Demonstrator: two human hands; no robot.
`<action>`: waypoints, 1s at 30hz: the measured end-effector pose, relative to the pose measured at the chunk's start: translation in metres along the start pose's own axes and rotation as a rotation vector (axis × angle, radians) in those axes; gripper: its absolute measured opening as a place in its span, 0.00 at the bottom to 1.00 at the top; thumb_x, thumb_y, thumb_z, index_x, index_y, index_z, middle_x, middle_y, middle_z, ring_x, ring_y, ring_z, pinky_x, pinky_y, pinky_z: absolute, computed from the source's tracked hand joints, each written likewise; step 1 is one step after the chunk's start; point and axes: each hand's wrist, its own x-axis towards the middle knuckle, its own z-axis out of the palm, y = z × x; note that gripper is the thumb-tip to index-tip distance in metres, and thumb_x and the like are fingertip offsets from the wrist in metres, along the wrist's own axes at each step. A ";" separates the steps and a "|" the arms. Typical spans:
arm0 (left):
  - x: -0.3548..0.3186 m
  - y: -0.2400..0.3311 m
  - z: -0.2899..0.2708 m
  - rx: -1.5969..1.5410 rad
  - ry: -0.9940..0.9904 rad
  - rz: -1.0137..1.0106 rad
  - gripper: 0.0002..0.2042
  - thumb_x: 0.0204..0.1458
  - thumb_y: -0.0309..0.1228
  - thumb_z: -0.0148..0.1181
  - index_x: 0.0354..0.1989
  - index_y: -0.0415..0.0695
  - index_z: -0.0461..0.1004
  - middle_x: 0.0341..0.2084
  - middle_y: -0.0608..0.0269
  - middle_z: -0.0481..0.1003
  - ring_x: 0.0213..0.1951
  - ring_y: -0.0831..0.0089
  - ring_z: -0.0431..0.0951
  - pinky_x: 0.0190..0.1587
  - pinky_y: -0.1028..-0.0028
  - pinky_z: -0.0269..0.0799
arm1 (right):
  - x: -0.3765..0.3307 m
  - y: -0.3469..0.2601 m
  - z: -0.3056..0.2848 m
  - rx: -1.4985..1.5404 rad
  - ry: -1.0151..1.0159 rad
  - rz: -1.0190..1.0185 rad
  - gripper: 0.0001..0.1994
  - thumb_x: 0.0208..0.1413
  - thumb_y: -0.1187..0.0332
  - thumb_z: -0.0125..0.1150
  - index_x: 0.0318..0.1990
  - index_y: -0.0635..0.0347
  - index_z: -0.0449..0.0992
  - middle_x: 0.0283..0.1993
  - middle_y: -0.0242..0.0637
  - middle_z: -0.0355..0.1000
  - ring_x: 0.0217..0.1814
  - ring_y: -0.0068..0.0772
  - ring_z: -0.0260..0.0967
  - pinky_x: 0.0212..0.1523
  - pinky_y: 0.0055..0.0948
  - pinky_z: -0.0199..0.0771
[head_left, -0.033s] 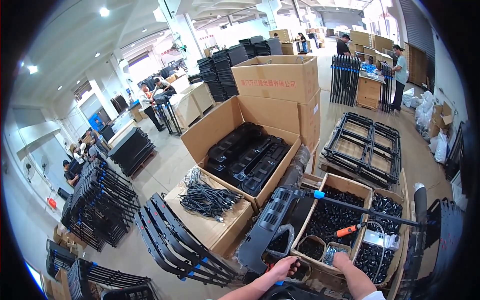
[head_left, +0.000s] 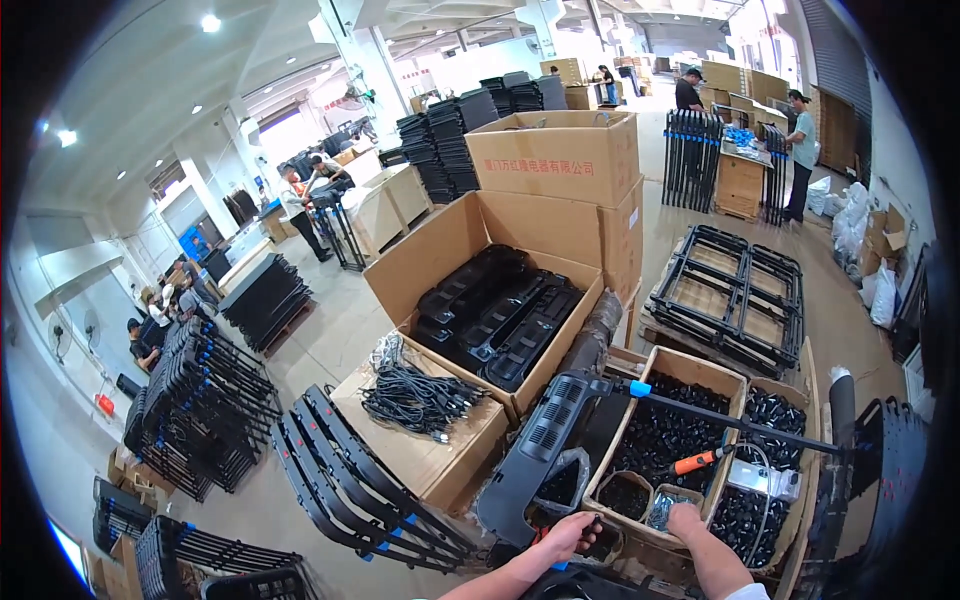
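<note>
My left hand (head_left: 570,538) is closed, fingers curled in a pinch with a small dark part showing at the fingertips. It is above the near end of a black plastic housing (head_left: 545,432) with vent slots. My right hand (head_left: 686,519) reaches into a small tub of silver screws (head_left: 660,510). Its fingers curl down among them, and whatever they hold is hidden. Beside that tub sits another tub of small black pieces (head_left: 622,497). Both tubs stand inside a large carton of black plastic parts (head_left: 668,425).
An orange-handled power screwdriver (head_left: 692,463) lies over the parts bins, by a black bar (head_left: 735,422). Further left are bundled black cables (head_left: 415,395) on a carton, curved black frames (head_left: 365,480) and an open box of black covers (head_left: 500,310). Several people work farther off.
</note>
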 end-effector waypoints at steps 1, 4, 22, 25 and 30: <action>-0.001 0.001 0.003 0.006 0.010 0.003 0.13 0.75 0.40 0.49 0.58 0.51 0.76 0.38 0.73 0.76 0.34 0.79 0.73 0.35 0.76 0.69 | 0.001 0.003 -0.001 0.001 0.000 -0.003 0.11 0.50 0.67 0.62 0.36 0.62 0.87 0.42 0.53 0.84 0.48 0.53 0.83 0.54 0.47 0.82; 0.000 -0.003 -0.004 -0.037 0.010 0.019 0.12 0.74 0.41 0.50 0.58 0.54 0.76 0.36 0.73 0.77 0.32 0.80 0.74 0.31 0.77 0.69 | -0.004 0.001 -0.008 0.053 0.085 0.055 0.10 0.49 0.70 0.63 0.34 0.63 0.87 0.41 0.56 0.83 0.47 0.55 0.83 0.52 0.48 0.83; 0.002 -0.001 -0.002 -0.054 0.023 0.014 0.13 0.75 0.41 0.49 0.57 0.52 0.76 0.38 0.73 0.76 0.35 0.78 0.73 0.37 0.75 0.69 | 0.000 0.007 -0.032 2.125 -0.013 0.372 0.05 0.56 0.72 0.57 0.38 0.61 0.76 0.28 0.34 0.69 0.27 0.32 0.67 0.29 0.31 0.70; 0.002 0.000 0.001 -0.047 0.027 -0.002 0.13 0.75 0.41 0.50 0.58 0.52 0.76 0.38 0.73 0.75 0.35 0.78 0.73 0.37 0.75 0.69 | -0.008 -0.002 -0.038 2.399 -0.192 0.265 0.04 0.58 0.69 0.55 0.37 0.57 0.74 0.28 0.33 0.69 0.28 0.31 0.67 0.28 0.31 0.69; -0.003 -0.003 0.015 0.013 -0.100 0.082 0.14 0.73 0.41 0.54 0.62 0.55 0.77 0.38 0.75 0.76 0.34 0.83 0.73 0.34 0.79 0.68 | -0.017 -0.045 -0.086 2.128 -0.365 0.025 0.02 0.64 0.71 0.56 0.41 0.57 0.75 0.29 0.28 0.65 0.22 0.18 0.56 0.20 0.20 0.54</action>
